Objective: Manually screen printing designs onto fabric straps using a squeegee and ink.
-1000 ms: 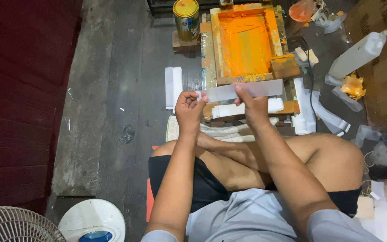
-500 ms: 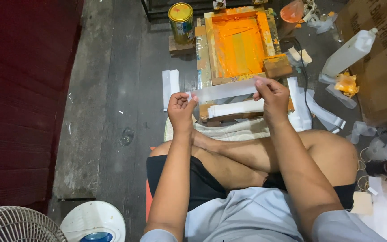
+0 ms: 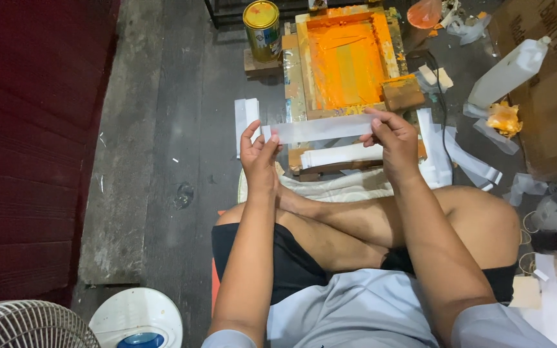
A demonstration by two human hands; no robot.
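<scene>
I sit cross-legged on the floor and hold a long white translucent strip (image 3: 322,129) stretched flat between both hands. My left hand (image 3: 257,153) pinches its left end. My right hand (image 3: 391,138) grips its right end. Just beyond the strip lies a wooden printing frame (image 3: 346,58) smeared with orange ink. A stack of white strips (image 3: 340,156) rests on a wooden block below the held strip, between my hands.
A yellow-lidded can (image 3: 262,22) stands left of the frame. Folded white strips (image 3: 246,119) lie at left, more loose strips (image 3: 462,154) at right. A white plastic bottle (image 3: 509,71) and cardboard box (image 3: 549,90) sit right. A fan (image 3: 27,325) is at bottom left.
My hands have moved apart, stretching the strip out wider. My right hand shifted right; the view moved slightly closer.
</scene>
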